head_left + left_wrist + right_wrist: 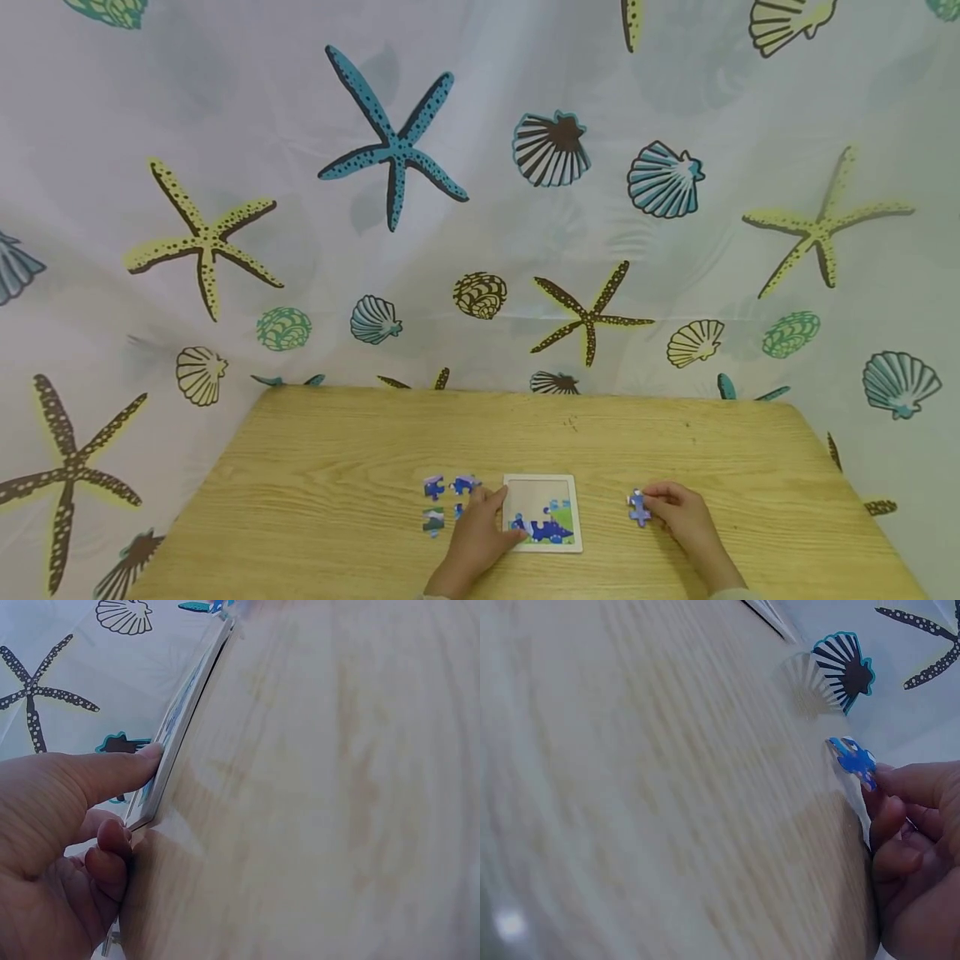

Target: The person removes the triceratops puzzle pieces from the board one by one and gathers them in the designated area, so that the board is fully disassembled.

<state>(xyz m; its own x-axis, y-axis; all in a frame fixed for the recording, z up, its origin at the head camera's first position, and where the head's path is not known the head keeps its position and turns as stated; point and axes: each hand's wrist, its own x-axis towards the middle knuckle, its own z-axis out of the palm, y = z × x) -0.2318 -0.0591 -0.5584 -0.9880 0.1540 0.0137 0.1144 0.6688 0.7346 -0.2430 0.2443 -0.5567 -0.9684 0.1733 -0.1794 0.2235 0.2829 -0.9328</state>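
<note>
My right hand (684,515) pinches a blue and purple jigsaw piece (637,508) by its right side, between thumb and index finger. In the right wrist view, the blue piece (853,760) shows at the fingertips, and the other fingers curl beneath. Left of it lies a white-edged puzzle tray (578,515). Its lower part is filled with joined blue and green pieces (553,530); the upper part shows bare backing. My left hand (480,533) grips the tray's left side. Seen from the left wrist, the thumb (124,771) rests on the tray's edge (180,735).
Several loose jigsaw pieces (433,520) lie left of the tray, some partly hidden behind the left hand. Everything rests on a wooden table (315,500). A curtain printed with starfish and shells (480,242) hangs behind and along both sides of the table.
</note>
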